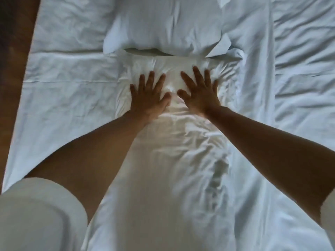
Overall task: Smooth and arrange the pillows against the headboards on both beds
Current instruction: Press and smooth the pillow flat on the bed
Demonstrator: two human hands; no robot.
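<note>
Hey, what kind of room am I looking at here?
Most likely a bedroom, perhaps a hotel room. A bed with a wrinkled white sheet fills the view, two white pillows lie on it, and the left hand and right hand press flat on the nearer pillow. The farther pillow lies beyond it.

Around the near pillow (174, 73) under your flat palms you have open sheet (68, 84) to its left and nearer you, while the far pillow (163, 26) butts against its far edge and rumpled bedding (304, 69) rises to its right.
</note>
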